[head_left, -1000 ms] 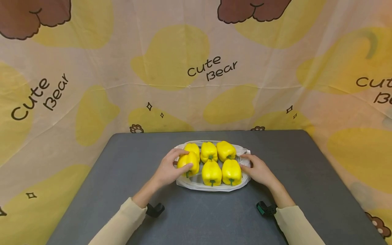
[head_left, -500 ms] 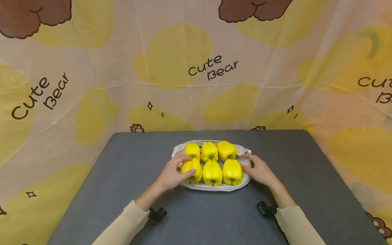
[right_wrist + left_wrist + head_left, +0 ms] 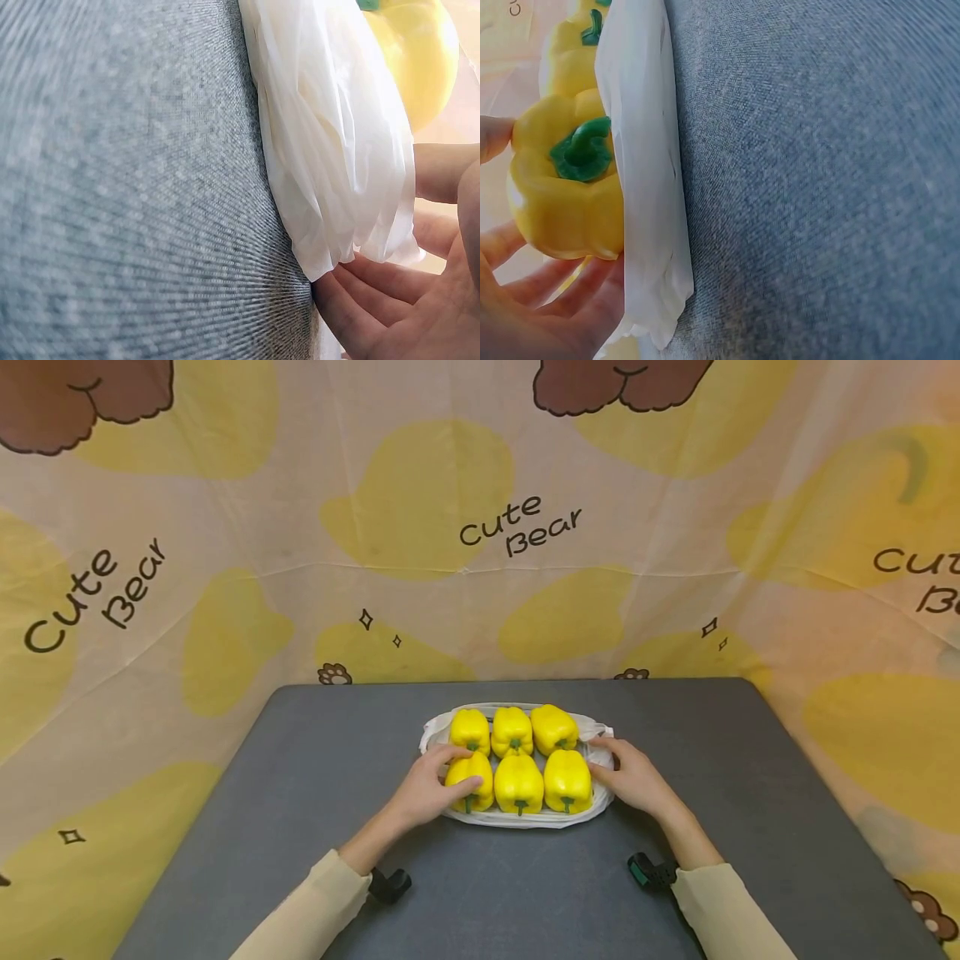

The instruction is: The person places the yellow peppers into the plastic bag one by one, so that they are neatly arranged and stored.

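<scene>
Several yellow bell peppers point(image 3: 518, 783) with green stems stand in two rows inside a white plastic bag point(image 3: 517, 821), whose rolled rim surrounds them. My left hand point(image 3: 426, 785) holds the front left bell pepper point(image 3: 562, 214), thumb on one side and fingers round the other. In the left wrist view that pepper sits behind the bag's rim, stem toward the camera. At the bag's right end, my right hand point(image 3: 636, 779) grips the white rim point(image 3: 337, 142) between thumb and fingers. Part of its fingertips is hidden behind the plastic.
A dark grey table point(image 3: 517, 885) lies under the bag. Behind and beside it hangs a printed bear curtain point(image 3: 420, 502). Black wrist cameras point(image 3: 390, 887) are strapped to both wrists.
My left hand has moved right and slightly toward me, lowering the front left bell pepper into line with the front row. The right hand has stayed at the rim.
</scene>
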Demonstrator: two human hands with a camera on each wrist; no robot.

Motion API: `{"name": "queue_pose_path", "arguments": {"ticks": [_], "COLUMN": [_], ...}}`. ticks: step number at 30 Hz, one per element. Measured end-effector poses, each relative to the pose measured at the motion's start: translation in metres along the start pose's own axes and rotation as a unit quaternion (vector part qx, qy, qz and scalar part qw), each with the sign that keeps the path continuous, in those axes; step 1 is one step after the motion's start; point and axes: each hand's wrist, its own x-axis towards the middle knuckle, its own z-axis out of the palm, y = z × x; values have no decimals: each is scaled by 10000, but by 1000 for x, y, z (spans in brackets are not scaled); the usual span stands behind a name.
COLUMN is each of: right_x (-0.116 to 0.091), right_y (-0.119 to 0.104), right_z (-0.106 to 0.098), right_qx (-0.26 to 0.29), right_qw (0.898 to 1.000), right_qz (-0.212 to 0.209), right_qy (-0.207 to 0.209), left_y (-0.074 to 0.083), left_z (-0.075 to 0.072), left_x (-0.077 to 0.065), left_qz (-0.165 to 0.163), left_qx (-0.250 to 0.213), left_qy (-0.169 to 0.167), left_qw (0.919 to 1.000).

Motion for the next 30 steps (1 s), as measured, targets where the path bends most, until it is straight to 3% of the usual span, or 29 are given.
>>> {"name": "queue_pose_path", "arguments": {"ticks": [19, 30], "right_x": [-1, 1], "right_y": [1, 0], "right_z": [0, -1], "right_qx": [24, -23], "right_qw": [10000, 10000], "right_qz": [-28, 15], "right_qy": [9, 5], "left_y": [2, -2], "left_z": [3, -3], "left_x": [1, 0], "left_qz": [-195, -95], "left_qx": [309, 331], "left_qy": [-158, -159], "left_qw": [9992, 9993]}}
